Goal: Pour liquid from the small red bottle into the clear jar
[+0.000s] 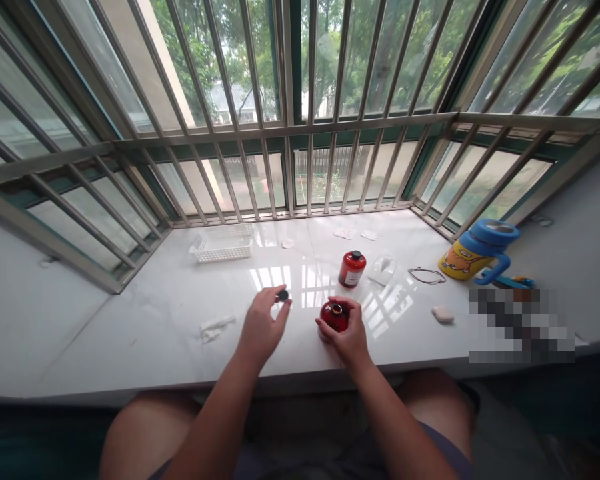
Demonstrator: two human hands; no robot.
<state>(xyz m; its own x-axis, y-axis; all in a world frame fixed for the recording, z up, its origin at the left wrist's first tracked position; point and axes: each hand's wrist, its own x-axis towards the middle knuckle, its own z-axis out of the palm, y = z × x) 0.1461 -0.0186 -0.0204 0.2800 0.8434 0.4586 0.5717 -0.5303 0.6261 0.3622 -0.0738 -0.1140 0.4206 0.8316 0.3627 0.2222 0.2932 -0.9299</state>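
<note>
Between the thumb and fingers of my left hand (265,323) is a small black cap (283,295), held a little above the white sill. My right hand (353,331) is wrapped round a dark red bottle (333,316), whose uncapped round mouth faces up. That bottle stands near the front edge, to the right of the cap. Just behind it, a second red bottle (353,269) with a white label stands upright, its black cap on.
A white perforated basket (223,243) lies at the back left. Crumpled white plastic (217,328) is left of my hands, a clear wrapper (383,270) right of the capped bottle. Farther right are a cord loop (427,275), a pale block (443,315) and a blue-yellow jug (473,252). Window bars close off the back.
</note>
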